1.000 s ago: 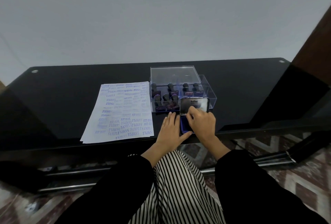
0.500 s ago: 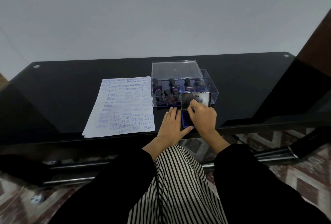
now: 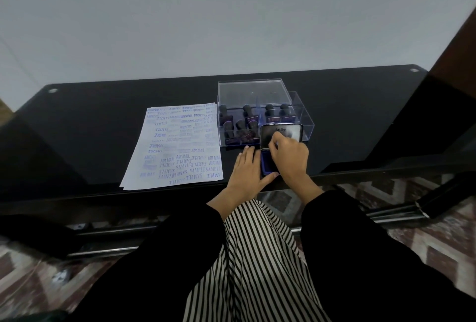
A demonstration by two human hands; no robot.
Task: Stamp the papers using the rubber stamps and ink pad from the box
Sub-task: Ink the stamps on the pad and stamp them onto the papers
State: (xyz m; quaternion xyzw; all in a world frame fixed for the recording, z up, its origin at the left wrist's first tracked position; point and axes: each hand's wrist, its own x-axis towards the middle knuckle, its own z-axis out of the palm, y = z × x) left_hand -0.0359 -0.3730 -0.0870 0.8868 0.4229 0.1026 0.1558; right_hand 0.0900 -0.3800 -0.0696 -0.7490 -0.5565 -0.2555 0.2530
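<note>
I am watching through the head camera. The ink pad (image 3: 266,164) is sitting open on the black table (image 3: 103,121), close to the near edge. Its shiny lid (image 3: 291,133) is standing up at the back.

The left hand (image 3: 247,169) is lying flat on the table just beside the pad. Its fingers are straight and its thumb is touching the pad's near corner. I think it is keeping the pad from sliding.

The right hand (image 3: 291,159) is hanging over the pad. Its fingers (image 3: 275,142) are curling against the front of the lid. I cannot tell if they are pinching the lid or only touching it.

The rubber stamps (image 3: 246,110) are standing in the clear box (image 3: 306,126), handles up. The box is sitting right behind the lid, farther from me than both hands. The right hand is nearer to it, so I am guessing that hand is the one to go over the lid and pick a stamp from above.

The papers (image 3: 177,146) are lying to the left of the left hand, with their long side running away from me. Blue words are covering most of the top sheet.
</note>
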